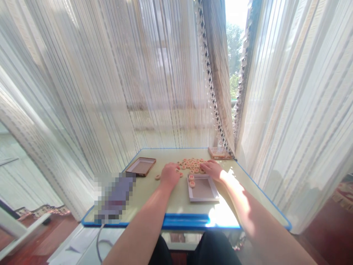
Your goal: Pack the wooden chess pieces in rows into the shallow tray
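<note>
Many round wooden xiangqi pieces [193, 162] with red or dark characters lie heaped on the pale table. At the heap's left edge, my left hand [170, 174] has its fingers curled round a xiangqi piece [177, 170], partly hidden by the fingers. My right hand [212, 169] reaches into the heap's right side, its fingertips closed on another piece [202, 170]. Between my forearms sits an open shallow box [204, 199] with two red-marked pieces [191, 181] in its far left corner. A single piece [157, 177] rests left of my left hand.
A box lid or tray [141, 174] lies at the table's left side. Nearer stands a blurred-out device [116, 197] with a cable [98, 239]. A flat box [220, 153] is at the back right corner. Blue edging [187, 221] rims the table; curtains [165, 92] hang behind.
</note>
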Tool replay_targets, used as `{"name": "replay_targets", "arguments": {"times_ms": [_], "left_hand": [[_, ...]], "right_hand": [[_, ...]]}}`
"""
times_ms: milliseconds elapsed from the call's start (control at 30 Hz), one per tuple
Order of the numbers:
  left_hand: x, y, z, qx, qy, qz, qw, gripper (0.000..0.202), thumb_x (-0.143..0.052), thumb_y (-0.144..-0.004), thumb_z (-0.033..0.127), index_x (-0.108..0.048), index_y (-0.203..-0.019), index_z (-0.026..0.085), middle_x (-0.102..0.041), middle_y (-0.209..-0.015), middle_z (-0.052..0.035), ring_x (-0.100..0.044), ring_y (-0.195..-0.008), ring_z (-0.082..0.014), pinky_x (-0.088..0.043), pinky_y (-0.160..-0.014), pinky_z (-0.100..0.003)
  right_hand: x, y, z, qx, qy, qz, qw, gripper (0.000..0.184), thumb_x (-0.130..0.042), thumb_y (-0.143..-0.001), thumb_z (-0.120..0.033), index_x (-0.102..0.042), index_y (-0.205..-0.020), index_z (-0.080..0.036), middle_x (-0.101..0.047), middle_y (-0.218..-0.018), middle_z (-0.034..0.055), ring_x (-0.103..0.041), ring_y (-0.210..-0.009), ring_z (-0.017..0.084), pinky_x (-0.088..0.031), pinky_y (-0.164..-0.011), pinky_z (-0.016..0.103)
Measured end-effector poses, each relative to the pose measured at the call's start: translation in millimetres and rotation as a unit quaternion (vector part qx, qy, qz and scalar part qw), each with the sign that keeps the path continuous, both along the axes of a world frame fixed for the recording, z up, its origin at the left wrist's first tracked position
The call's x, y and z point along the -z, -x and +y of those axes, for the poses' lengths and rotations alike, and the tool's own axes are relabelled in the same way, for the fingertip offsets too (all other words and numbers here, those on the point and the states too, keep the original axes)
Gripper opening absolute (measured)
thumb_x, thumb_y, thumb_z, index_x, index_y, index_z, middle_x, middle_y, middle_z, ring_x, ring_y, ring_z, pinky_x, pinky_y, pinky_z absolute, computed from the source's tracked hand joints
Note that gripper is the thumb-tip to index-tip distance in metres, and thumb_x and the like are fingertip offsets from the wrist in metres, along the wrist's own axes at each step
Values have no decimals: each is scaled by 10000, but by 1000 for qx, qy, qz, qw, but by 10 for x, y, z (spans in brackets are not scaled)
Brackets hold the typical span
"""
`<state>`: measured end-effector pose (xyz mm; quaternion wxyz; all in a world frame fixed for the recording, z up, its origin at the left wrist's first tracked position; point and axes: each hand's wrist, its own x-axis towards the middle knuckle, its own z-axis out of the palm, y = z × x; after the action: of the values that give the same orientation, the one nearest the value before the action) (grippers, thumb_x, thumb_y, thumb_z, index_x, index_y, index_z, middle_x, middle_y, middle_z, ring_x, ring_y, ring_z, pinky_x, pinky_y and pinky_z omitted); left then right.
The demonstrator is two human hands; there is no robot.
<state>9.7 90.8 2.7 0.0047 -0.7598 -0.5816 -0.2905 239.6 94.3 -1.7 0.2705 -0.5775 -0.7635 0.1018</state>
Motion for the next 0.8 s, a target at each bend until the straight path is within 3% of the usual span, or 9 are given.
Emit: {"name": "replay_targets", "arguments": {"times_ms": [100,233,400,500,633,800], "left_hand": [[-36,-30,-61,-5,-3,40,999,134,-560,-698,209,-662,-777,171,-621,-879,-64,-530,-927,-217,-408,-835,-300],[-52,-30,-87,-10,28,72,997,207,-513,-759,293,-683,-764,175,-617,-837,-76,-541,-881,-220,-423,-782,-309],[-17,-2,-30,64,42,50,996,287,-457,-773,146,-708,-886,226,-661,-928,-34,-554,-912,-188,-409,-838,-281],[8,1,5,50,34,26,998,392,-423,-750,51,-676,-1001,215,-674,-973,-33,-549,-968,-183,-392,-884,-269],[10,-3,21,23,30,20,999,361,-415,-776,81,-674,-1005,187,-674,-1007,-49,-544,-992,-198,-388,-896,-284],[3,-10,-5,51,26,43,997,275,-449,-791,167,-700,-897,204,-685,-928,-36,-555,-930,-205,-402,-861,-299]], "right_hand": [[-16,23,-11,-11,-25,-24,999,487,-258,-896,-441,-701,-811,-256,-686,-857,31,-517,-986,216,-334,-917,369],[-27,18,-10,3,-45,-32,998,515,-255,-896,-452,-691,-750,-219,-652,-736,45,-523,-905,206,-358,-849,328],[-18,15,-12,8,-63,-28,998,536,-249,-900,-466,-670,-688,-210,-622,-672,43,-521,-889,196,-362,-820,299],[-2,15,-3,-4,-60,-23,998,506,-264,-902,-445,-679,-720,-218,-643,-710,40,-522,-889,194,-356,-832,306],[-1,10,3,2,-60,-23,998,489,-281,-898,-425,-671,-695,-210,-640,-701,44,-516,-883,197,-356,-838,315],[-45,6,-58,8,-55,-5,998,473,-298,-892,-438,-676,-734,-201,-652,-753,44,-498,-921,204,-352,-852,313]]}}
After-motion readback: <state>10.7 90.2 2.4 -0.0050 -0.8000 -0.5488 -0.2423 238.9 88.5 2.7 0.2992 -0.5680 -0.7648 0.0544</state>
